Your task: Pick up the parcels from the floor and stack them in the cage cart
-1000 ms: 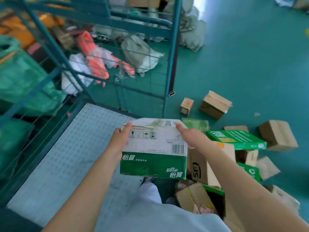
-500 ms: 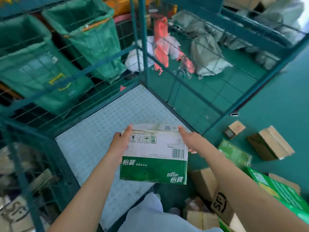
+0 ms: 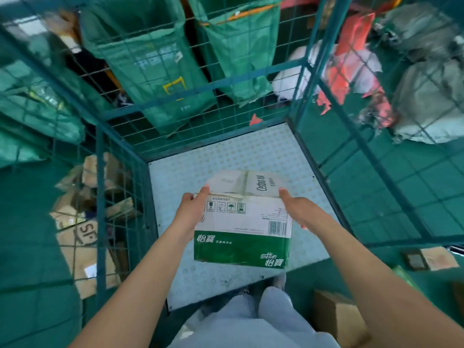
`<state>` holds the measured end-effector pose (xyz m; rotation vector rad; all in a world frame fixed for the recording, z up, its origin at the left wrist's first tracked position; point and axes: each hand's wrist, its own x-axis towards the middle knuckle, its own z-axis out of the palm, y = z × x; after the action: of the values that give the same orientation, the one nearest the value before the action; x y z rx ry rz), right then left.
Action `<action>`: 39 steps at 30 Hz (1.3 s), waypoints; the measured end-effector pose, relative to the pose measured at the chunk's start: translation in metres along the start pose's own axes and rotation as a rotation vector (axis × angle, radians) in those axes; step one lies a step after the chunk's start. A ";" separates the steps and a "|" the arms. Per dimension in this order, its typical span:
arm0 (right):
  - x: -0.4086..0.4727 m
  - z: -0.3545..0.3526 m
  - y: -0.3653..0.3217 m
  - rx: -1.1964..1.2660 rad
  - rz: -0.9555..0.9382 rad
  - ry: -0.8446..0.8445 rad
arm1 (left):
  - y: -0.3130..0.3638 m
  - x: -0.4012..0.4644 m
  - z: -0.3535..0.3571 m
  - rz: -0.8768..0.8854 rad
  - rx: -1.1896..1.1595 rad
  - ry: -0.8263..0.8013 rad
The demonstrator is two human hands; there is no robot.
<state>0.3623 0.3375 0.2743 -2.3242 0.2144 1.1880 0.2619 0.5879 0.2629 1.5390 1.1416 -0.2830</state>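
Observation:
I hold a white and green cardboard box (image 3: 241, 222) with a barcode and printed symbols, level over the cage cart's dotted metal floor (image 3: 226, 156). My left hand (image 3: 190, 209) grips its left side with the thumb on the top edge. My right hand (image 3: 298, 209) grips the right side the same way. The box hangs above the near half of the floor, and nothing else lies on that floor. Green mesh walls (image 3: 200, 106) close the cart on the left, far and right sides; the near side is open at my legs.
Flattened and stacked cardboard boxes (image 3: 80, 237) lie outside the left wall. Green sacks (image 3: 155, 71) hang behind the far wall, grey sacks (image 3: 426, 104) and red and white bags beyond the right one. A brown parcel (image 3: 336, 320) and a small box (image 3: 431, 258) sit on the green floor at the right.
My view has swung left from the parcels on the floor to face the cart squarely. The box, still in both hands, now hangs over the cart floor.

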 end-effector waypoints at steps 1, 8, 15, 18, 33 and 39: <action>0.006 0.000 -0.006 -0.026 -0.014 -0.018 | -0.001 0.002 -0.001 -0.009 -0.006 0.027; 0.056 -0.004 -0.034 -0.211 -0.071 -0.150 | -0.009 0.002 -0.008 -0.078 -0.095 0.186; 0.106 0.019 -0.076 -0.117 -0.032 -0.322 | -0.032 0.038 -0.026 -0.186 -0.163 0.220; 0.133 0.044 -0.096 -0.116 -0.020 -0.376 | -0.048 0.068 -0.042 -0.225 -0.174 0.231; 0.359 0.259 -0.186 0.014 -0.042 -0.361 | -0.185 0.356 -0.126 -0.332 -0.143 0.189; 0.447 0.359 -0.209 0.100 -0.101 -0.345 | -0.232 0.461 -0.153 -0.367 -0.365 0.231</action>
<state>0.4530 0.7409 -0.1751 -1.9819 0.0318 1.4655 0.2526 0.9227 -0.1583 1.0550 1.5659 -0.1305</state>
